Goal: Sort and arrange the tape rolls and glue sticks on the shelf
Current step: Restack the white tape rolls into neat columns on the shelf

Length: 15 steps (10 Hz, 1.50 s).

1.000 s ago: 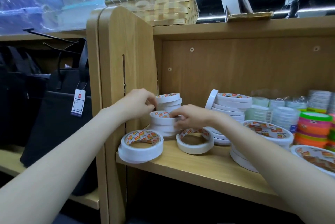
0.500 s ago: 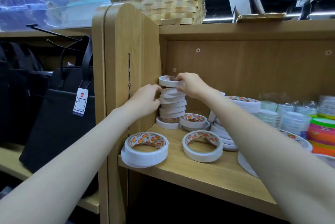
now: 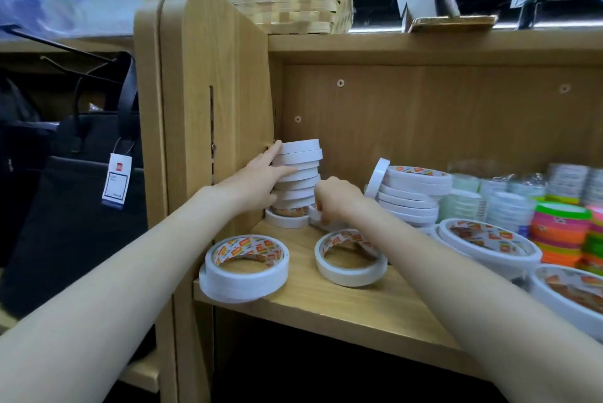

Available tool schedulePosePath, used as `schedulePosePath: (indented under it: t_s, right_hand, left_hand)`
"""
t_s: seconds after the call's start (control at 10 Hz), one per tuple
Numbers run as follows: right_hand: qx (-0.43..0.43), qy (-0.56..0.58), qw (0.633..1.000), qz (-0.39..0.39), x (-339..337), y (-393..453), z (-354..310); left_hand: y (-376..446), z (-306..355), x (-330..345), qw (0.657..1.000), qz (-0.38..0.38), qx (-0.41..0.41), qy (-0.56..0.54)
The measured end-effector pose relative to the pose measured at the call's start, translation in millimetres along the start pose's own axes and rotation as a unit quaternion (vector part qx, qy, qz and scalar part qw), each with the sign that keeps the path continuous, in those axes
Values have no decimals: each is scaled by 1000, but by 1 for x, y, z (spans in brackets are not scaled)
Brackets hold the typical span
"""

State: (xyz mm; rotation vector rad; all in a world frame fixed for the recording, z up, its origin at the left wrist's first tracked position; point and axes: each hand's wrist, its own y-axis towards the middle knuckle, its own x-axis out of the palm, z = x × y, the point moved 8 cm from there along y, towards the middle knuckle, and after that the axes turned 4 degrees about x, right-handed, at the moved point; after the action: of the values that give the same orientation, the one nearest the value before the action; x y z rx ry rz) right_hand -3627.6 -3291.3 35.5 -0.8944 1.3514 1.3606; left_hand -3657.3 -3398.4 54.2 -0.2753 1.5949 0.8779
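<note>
A tall stack of narrow white tape rolls [image 3: 301, 171] stands in the shelf's back left corner. My left hand [image 3: 261, 179] rests against the stack's left side with straight fingers. My right hand [image 3: 337, 203] is low beside the stack's base, fingers curled round a small white tape roll [image 3: 315, 216] that it mostly hides. Two wider white rolls lie flat near the front edge, one at the left [image 3: 248, 264] and one in the middle [image 3: 350, 262]. A second stack of white rolls [image 3: 414, 195] stands to the right. No glue sticks are visible.
Large flat tape rolls [image 3: 489, 239] and coloured rolls [image 3: 558, 229] fill the right of the wooden shelf [image 3: 326, 303]. Clear rolls [image 3: 463, 202] stand behind them. A woven basket [image 3: 293, 1] sits on top. A black bag with a tag [image 3: 81, 206] hangs at the left.
My right hand put a roll on top of the corner stack, then dropped to the small roll by its base. My left hand stayed against the stack, which grew taller.
</note>
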Motion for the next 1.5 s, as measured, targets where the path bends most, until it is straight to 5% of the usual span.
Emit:
schedulePosePath:
  t_s: [0.4, 0.7, 0.9, 1.5]
  right_hand:
    - [10, -94, 995, 8, -63, -4, 18]
    - [11, 57, 997, 48, -99, -24, 47]
    - [-13, 201, 964, 171, -137, -19, 39]
    - [-41, 185, 941, 281, -52, 14, 19]
  left_hand:
    - [8, 0, 13, 997, -71, -23, 35]
    - [4, -3, 13, 996, -83, -40, -14]
    - [-5, -4, 15, 994, -77, -69, -48]
    - [-14, -10, 69, 951, -296, -85, 11]
